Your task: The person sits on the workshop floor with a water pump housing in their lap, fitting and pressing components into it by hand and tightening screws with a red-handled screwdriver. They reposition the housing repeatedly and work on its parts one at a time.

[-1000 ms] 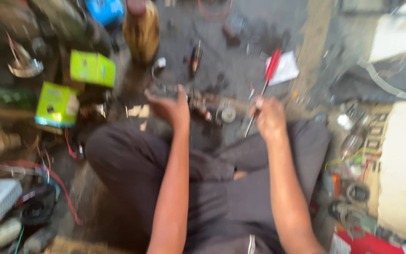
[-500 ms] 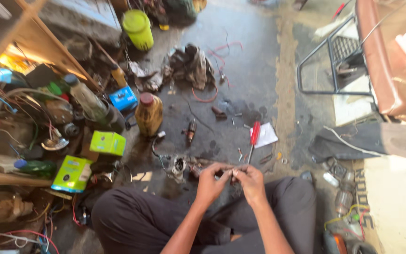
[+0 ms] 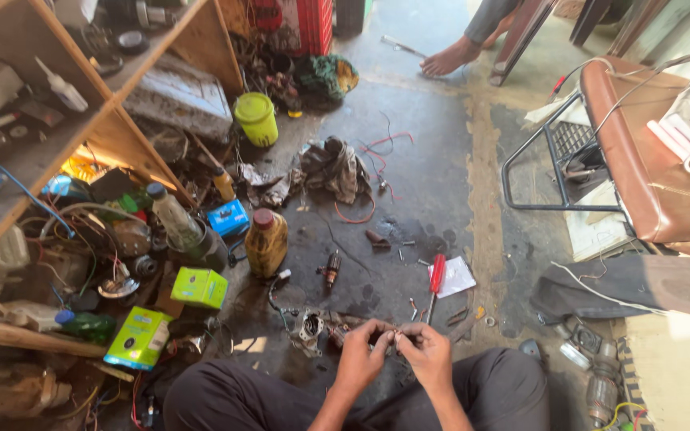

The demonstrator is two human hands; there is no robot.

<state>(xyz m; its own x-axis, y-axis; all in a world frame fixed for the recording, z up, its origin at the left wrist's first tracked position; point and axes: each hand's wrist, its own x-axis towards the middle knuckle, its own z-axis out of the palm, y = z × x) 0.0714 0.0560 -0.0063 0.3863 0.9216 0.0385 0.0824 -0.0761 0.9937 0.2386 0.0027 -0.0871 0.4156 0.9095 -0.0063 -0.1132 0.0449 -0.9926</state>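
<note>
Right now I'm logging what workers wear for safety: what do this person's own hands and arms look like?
Both the left hand and the right hand are bare, with no gloves, rings or watch visible. The forearms are uncovered too, no sleeves in view. Dark grey trousers cover the legs.

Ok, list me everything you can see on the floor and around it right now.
Screwdriver: one, red handle, floor ahead of the hands.
Oil bottle: one, amber with red cap, floor left of centre.
Green boxes: two, floor at left.
Blue box: one, beside the oil bottle.
Bucket: one, yellow-green, far left floor.
Rags: grey heap, mid floor.
Metal housing: one, grey, by the left hand.
Shelf: wooden, left, cluttered.
Seat: brown, on a metal frame, right.
Another person's foot: top.
Left hand and right hand: together on a small part, too small to tell.
</note>
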